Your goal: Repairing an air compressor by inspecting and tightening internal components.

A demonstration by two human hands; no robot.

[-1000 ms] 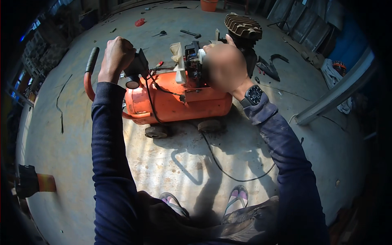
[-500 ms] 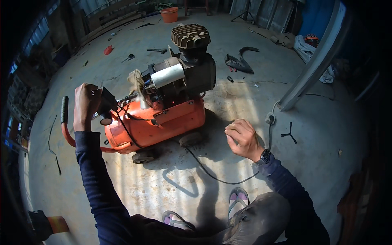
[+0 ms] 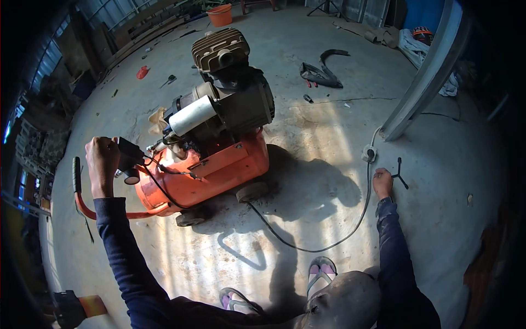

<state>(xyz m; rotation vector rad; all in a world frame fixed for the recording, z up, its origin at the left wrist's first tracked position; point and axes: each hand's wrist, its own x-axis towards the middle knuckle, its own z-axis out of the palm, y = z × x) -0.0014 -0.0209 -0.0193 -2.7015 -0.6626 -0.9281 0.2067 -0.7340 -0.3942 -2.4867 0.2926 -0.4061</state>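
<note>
1. In the head view, our orange compressor (image 3: 216,131) stands ahead of us, left of the middle, on its wheels (image 3: 253,192).
2. Our left hand (image 3: 102,156) is curled narrow beside the black switch box (image 3: 130,153); we cannot tell whether it grips this box or only rests against it.
3. Our right hand (image 3: 383,183) is low, on the right side, also curled, between the black cord (image 3: 334,245) and the black 3-armed tool (image 3: 401,175). We cannot tell if it touches the tool or holds something.
4. The pale fan (image 3: 157,120) looks blurred, and we see no cover on it. If it is turning, a hand coming too near could be struck.
5. The cord makes a loop near our 2 sandals (image 3: 321,272). A careless step could catch it and pull the plug (image 3: 371,156) loose.
6. Because of the wheels, a strong push on the box could roll the compressor.
7. About containers: the orange tank (image 3: 194,183) is closed, so its content is hidden. The orange bucket (image 3: 220,16) is far behind, and we cannot tell what is inside.
</note>
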